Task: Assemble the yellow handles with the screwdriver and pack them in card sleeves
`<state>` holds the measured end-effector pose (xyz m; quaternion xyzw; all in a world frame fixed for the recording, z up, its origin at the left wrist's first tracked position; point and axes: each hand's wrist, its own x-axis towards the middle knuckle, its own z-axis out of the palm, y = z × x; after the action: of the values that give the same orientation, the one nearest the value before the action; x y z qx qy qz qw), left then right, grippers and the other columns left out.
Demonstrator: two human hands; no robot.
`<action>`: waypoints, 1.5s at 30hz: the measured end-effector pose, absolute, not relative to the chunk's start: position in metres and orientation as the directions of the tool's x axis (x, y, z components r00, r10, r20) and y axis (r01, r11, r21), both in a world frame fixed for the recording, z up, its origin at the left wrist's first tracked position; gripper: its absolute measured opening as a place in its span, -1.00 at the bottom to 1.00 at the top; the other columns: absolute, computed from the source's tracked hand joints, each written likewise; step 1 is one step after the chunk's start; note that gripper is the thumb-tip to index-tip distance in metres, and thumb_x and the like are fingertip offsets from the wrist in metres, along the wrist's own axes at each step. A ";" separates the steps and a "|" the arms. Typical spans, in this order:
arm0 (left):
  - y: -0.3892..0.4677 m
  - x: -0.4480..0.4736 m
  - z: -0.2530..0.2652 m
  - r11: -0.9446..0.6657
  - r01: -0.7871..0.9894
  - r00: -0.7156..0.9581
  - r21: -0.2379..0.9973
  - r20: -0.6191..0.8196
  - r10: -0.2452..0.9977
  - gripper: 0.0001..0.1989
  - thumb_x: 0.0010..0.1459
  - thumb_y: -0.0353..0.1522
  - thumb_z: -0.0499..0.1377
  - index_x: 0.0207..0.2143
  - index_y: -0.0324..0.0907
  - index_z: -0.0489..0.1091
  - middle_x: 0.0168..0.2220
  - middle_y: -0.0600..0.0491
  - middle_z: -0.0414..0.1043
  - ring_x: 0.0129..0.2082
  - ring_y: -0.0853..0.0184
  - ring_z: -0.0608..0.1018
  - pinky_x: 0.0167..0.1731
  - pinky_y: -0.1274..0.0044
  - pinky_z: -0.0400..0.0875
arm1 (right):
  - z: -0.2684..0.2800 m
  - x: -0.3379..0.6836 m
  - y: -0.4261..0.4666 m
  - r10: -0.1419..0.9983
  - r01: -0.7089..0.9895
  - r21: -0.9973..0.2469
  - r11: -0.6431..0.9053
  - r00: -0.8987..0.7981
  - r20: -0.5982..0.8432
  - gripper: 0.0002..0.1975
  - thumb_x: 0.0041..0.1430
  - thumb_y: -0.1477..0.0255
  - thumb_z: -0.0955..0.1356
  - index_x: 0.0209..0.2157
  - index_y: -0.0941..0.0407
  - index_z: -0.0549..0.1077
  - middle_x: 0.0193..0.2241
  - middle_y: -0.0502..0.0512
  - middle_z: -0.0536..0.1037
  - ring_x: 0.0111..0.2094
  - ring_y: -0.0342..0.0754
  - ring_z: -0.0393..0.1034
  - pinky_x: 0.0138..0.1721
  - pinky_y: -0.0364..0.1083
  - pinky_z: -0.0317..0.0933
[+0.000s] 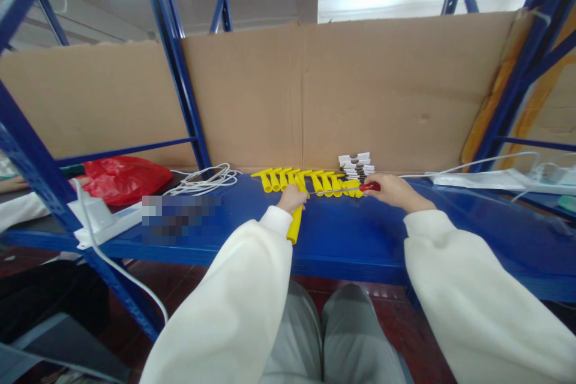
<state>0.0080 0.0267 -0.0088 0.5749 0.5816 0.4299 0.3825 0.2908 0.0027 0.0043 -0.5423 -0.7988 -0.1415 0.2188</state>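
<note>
Yellow tube (294, 228), one, held in left grip (293, 198), ends near the blue shelf's front edge (348, 269); right grip (387, 192) holds one red-handled screwdriver (369, 186).

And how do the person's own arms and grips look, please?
The left sleeve and right sleeve are loose and off-white, gathered into narrower cuffs. The left grip and right grip are bare, without gloves. No markings or cables show on the sleeves.
</note>
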 end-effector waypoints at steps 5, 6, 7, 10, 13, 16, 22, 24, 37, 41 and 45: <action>0.022 0.008 -0.007 -0.045 0.369 -0.046 0.929 0.066 0.997 -0.74 -0.10 -0.71 0.23 -0.57 -0.20 0.39 -0.79 0.15 0.20 -0.67 0.28 0.45 -0.54 0.55 0.33 | 0.002 0.289 -0.003 0.772 0.944 0.089 0.319 -0.313 0.552 -0.86 0.18 0.34 0.33 -0.28 0.03 0.52 -0.35 0.12 0.64 -0.34 0.03 0.48 -0.37 -0.10 0.18; 0.022 0.008 -0.006 -0.048 0.406 -0.037 0.913 0.068 0.997 -0.75 -0.08 -0.70 0.23 -0.58 -0.20 0.39 -0.79 0.14 0.21 -0.66 0.28 0.46 -0.54 0.55 0.33 | 0.001 0.290 -0.004 0.774 0.943 0.085 0.323 -0.315 0.549 -0.86 0.18 0.33 0.33 -0.28 0.02 0.53 -0.35 0.12 0.64 -0.34 0.03 0.48 -0.37 -0.10 0.18; 0.021 0.008 -0.006 -0.053 0.440 -0.026 0.897 0.071 0.997 -0.75 -0.07 -0.69 0.23 -0.59 -0.20 0.39 -0.78 0.12 0.22 -0.67 0.28 0.45 -0.54 0.54 0.34 | 0.001 0.290 -0.005 0.778 0.941 0.074 0.331 -0.317 0.542 -0.85 0.18 0.32 0.33 -0.28 0.02 0.54 -0.36 0.12 0.64 -0.35 0.03 0.49 -0.38 -0.10 0.18; 0.020 0.009 -0.004 -0.078 0.486 0.002 0.871 0.088 0.996 -0.72 -0.05 -0.67 0.24 -0.65 -0.20 0.35 -0.77 0.09 0.26 -0.69 0.30 0.43 -0.54 0.52 0.35 | 0.002 0.291 -0.007 0.804 0.937 0.018 0.348 -0.308 0.510 -0.85 0.17 0.32 0.35 -0.30 0.01 0.57 -0.39 0.12 0.64 -0.36 0.04 0.49 -0.38 -0.09 0.19; 0.019 0.010 -0.003 -0.101 0.499 0.020 0.861 0.104 0.994 -0.67 -0.04 -0.67 0.23 -0.70 -0.18 0.30 -0.77 0.07 0.26 -0.71 0.30 0.41 -0.55 0.51 0.34 | 0.004 0.292 -0.006 0.829 0.933 -0.030 0.359 -0.304 0.469 -0.83 0.16 0.30 0.36 -0.30 0.02 0.60 -0.37 0.14 0.65 -0.37 0.06 0.49 -0.38 -0.07 0.20; 0.017 0.009 -0.002 -0.104 0.528 0.030 0.843 0.104 0.994 -0.65 -0.02 -0.67 0.20 -0.72 -0.17 0.27 -0.77 0.07 0.26 -0.71 0.31 0.41 -0.58 0.52 0.30 | 0.004 0.293 -0.006 0.812 0.925 0.009 0.379 -0.337 0.476 -0.81 0.18 0.31 0.35 -0.29 0.02 0.61 -0.32 0.15 0.67 -0.33 0.07 0.49 -0.34 -0.06 0.21; 0.014 0.010 0.001 -0.087 0.541 0.008 0.837 0.098 0.995 -0.71 -0.01 -0.65 0.21 -0.66 -0.19 0.32 -0.77 0.10 0.23 -0.66 0.29 0.45 -0.56 0.54 0.32 | 0.005 0.283 -0.014 0.695 0.929 0.238 0.283 -0.370 0.617 -0.80 0.22 0.44 0.28 -0.29 0.09 0.56 -0.24 0.24 0.63 -0.18 0.09 0.45 -0.24 -0.04 0.09; 0.014 0.010 0.001 -0.078 0.542 0.001 0.837 0.092 0.996 -0.74 0.00 -0.64 0.20 -0.64 -0.20 0.35 -0.78 0.10 0.23 -0.65 0.29 0.45 -0.56 0.54 0.33 | 0.005 0.278 -0.016 0.672 0.925 0.289 0.245 -0.377 0.638 -0.81 0.22 0.46 0.26 -0.29 0.11 0.53 -0.25 0.26 0.61 -0.17 0.09 0.42 -0.25 -0.04 0.04; 0.014 0.009 0.001 -0.057 0.533 0.040 0.844 0.042 0.998 -0.80 0.07 -0.63 0.11 -0.56 -0.29 0.37 -0.69 0.12 0.24 -0.66 0.38 0.39 -0.48 0.52 0.41 | 0.009 0.263 -0.027 0.763 0.898 0.402 0.180 -0.385 0.519 -0.77 0.26 0.51 0.23 -0.21 0.16 0.52 -0.31 0.24 0.58 -0.30 0.05 0.42 -0.35 -0.07 0.03; 0.012 0.009 0.003 -0.036 0.541 0.038 0.840 0.019 0.999 -0.75 0.08 -0.64 0.09 -0.60 -0.26 0.33 -0.73 0.14 0.20 -0.67 0.41 0.36 -0.53 0.57 0.33 | 0.008 0.268 -0.024 0.737 0.891 0.391 0.232 -0.423 0.527 -0.78 0.26 0.49 0.25 -0.24 0.17 0.54 -0.31 0.25 0.59 -0.27 0.06 0.43 -0.31 -0.06 0.06; 0.013 0.008 0.002 -0.031 0.545 0.048 0.838 0.005 0.999 -0.75 0.09 -0.61 0.10 -0.61 -0.25 0.33 -0.75 0.15 0.20 -0.65 0.41 0.37 -0.52 0.59 0.32 | 0.005 0.274 -0.020 0.691 0.891 0.374 0.256 -0.439 0.574 -0.76 0.28 0.46 0.25 -0.24 0.16 0.56 -0.29 0.24 0.62 -0.24 0.05 0.44 -0.27 -0.06 0.07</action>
<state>0.0079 0.0126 0.0024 0.6372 0.6056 0.3306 0.3434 0.2736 -0.0197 0.0052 -0.5083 -0.7785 -0.3371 0.1484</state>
